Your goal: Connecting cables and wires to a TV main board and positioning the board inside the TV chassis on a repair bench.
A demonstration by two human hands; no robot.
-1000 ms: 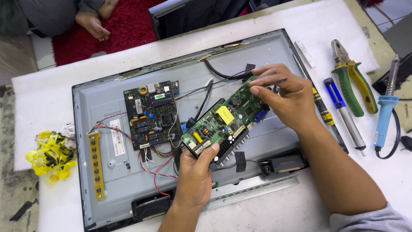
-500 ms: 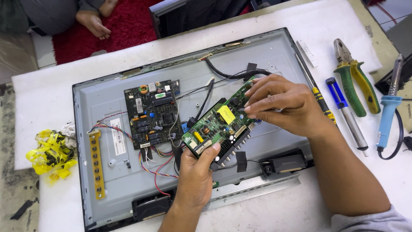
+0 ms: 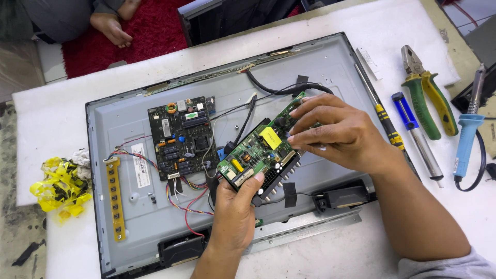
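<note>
Green-handled pliers [image 3: 426, 98], a blue desoldering pump [image 3: 416, 137] and a blue soldering iron [image 3: 467, 137] lie right of the panel [image 3: 320, 67]; crumpled yellow tape [image 3: 59, 186] (left edge) sits apart.

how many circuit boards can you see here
2, not counting the narrow yellow button strip. A green circuit board is held in both hands above the panel; a dark circuit board is mounted on the grey back panel. Others may be hidden.

Free: bare grey panel back [image 3: 320, 62] above the right hand [image 3: 341, 134] | Blocked centre: green circuit board [image 3: 261, 155], black cables [image 3: 279, 89] | Left: dark board [image 3: 183, 137], wire bundle [image 3: 181, 199] | Right edge: 4 tools, pliers [image 3: 426, 93] among them, seemingly just beside the frame
</note>
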